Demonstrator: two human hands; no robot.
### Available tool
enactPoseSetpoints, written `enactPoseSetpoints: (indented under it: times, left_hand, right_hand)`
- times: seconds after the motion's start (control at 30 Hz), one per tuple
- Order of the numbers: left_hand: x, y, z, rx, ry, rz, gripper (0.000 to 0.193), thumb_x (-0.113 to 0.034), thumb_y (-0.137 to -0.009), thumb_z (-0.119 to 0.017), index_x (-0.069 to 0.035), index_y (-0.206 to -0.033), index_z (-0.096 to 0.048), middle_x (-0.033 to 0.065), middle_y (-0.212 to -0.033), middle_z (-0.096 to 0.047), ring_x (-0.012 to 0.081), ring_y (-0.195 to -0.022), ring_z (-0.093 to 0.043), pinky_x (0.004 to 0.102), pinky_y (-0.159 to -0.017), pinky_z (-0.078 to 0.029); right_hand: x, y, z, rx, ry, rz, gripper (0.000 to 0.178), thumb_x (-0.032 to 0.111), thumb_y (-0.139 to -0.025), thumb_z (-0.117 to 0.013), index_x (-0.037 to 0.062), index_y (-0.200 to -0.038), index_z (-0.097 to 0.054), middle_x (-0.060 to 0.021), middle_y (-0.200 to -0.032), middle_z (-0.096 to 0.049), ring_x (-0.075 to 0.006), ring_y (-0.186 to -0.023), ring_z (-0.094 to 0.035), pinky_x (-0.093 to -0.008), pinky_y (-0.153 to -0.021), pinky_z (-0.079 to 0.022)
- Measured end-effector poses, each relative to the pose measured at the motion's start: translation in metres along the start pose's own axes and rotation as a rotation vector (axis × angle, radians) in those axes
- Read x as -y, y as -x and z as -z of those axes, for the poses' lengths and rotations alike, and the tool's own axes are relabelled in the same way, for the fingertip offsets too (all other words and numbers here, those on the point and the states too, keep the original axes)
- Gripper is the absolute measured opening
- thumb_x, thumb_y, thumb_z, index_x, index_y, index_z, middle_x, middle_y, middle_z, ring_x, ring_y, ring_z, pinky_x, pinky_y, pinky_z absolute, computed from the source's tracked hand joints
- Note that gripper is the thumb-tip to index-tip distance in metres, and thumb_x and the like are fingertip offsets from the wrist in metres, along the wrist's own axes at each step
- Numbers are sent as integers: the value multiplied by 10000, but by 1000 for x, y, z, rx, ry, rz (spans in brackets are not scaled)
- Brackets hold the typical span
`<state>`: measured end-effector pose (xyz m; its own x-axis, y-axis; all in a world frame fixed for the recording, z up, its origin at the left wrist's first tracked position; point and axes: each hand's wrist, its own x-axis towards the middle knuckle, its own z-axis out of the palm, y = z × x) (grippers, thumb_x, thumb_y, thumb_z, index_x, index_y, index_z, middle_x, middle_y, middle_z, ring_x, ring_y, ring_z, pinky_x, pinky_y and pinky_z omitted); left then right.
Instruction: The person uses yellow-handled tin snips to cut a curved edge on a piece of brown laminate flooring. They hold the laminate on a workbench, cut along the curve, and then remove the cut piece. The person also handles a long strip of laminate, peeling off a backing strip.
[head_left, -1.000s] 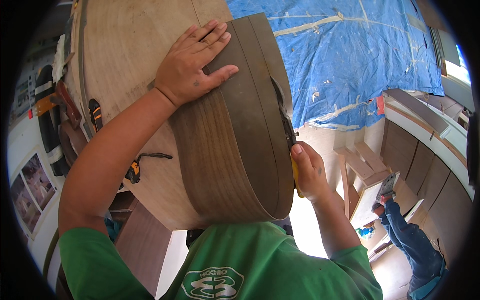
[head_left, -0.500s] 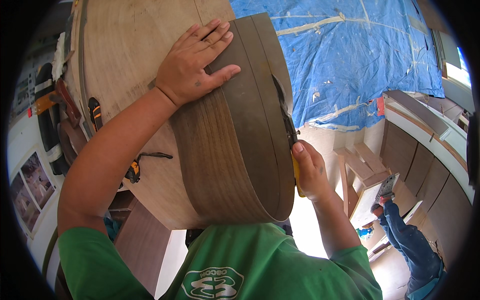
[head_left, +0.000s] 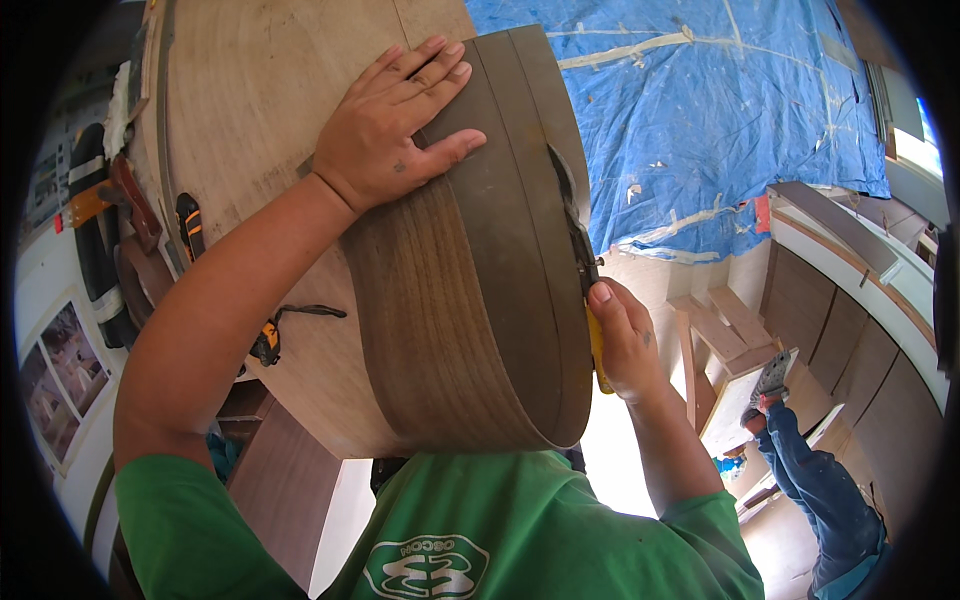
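Observation:
A flexible wood-grain laminate sheet (head_left: 420, 320) curls over toward me, its plain grey-brown back (head_left: 500, 200) facing up with thin lines along it. My left hand (head_left: 395, 120) lies flat across it at the far end, fingers stretched out. At the sheet's right side my right hand (head_left: 628, 335) is closed around the yellow handle of metal snips (head_left: 585, 255). Their dark blades are at the sheet near its right edge, pointing away from me. Part of the handles is hidden by my fingers and the sheet.
The sheet rests on a plywood-topped bench (head_left: 270, 90). A black-and-orange tool (head_left: 190, 225) and a tape measure (head_left: 266, 343) lie at left, near a handsaw (head_left: 135, 205). Blue tarp (head_left: 690, 110) spreads at the far right. A co-worker's blue sleeve (head_left: 800, 460) shows at lower right.
The sheet, both hands and the snips have shifted very slightly right. Both hands keep the same hold.

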<state>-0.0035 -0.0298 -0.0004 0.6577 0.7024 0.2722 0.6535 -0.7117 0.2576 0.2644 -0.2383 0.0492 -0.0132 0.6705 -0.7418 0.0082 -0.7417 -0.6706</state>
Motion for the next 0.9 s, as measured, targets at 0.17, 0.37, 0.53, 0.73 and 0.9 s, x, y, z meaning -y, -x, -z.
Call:
enactPoseSetpoints:
  times: [0.17, 0.37, 0.53, 0.73, 0.9]
  left_hand:
    - [0, 1, -1, -1, 3, 3, 576, -492, -916, -722, -72, -1310, -693, 69, -1432, -636, 200, -1413, -512, 411, -1207, -362]
    - [0, 0, 0, -3, 8, 2, 575, -482, -907, -734, -68, -1305, -695, 74, -1425, -640, 204, -1406, -519, 415, -1202, -369]
    - [0, 0, 0, -9, 12, -1, 573, -480, -905, -734, -65, -1299, -698, 74, -1419, -645, 212, -1398, -528, 420, -1195, -375]
    - [-1, 1, 1, -7, 81, 7, 578, -320, -841, -832, -38, -1319, -670, 103, -1439, -628, 272, -1411, -521, 468, -1182, -381]
    - [-1, 0, 2, -1, 78, 4, 583, -322, -833, -836, -31, -1311, -672, 103, -1436, -630, 273, -1409, -522, 468, -1183, -380]
  right_hand:
    - [7, 2, -5, -4, -28, 4, 455, 399, -1086, -485, -23, -1053, -653, -51, -901, -639, -114, -850, -556, -283, -766, -458]
    - [3, 1, -4, -13, -51, -20, 455, 400, -1084, -492, -25, -1068, -654, -48, -928, -636, -114, -866, -555, -283, -783, -460]
    - [3, -2, -2, -9, -63, -24, 470, 414, -1081, -489, -26, -1069, -654, -50, -925, -629, -115, -876, -553, -283, -799, -458]
    - [20, 5, -5, -19, -19, -88, 478, 434, -1077, -499, -18, -1080, -654, -53, -944, -634, -113, -893, -556, -282, -803, -458]
    - [17, 10, -9, -9, -134, -118, 482, 450, -1079, -501, -7, -1078, -654, -39, -948, -633, -102, -887, -548, -276, -800, -455]
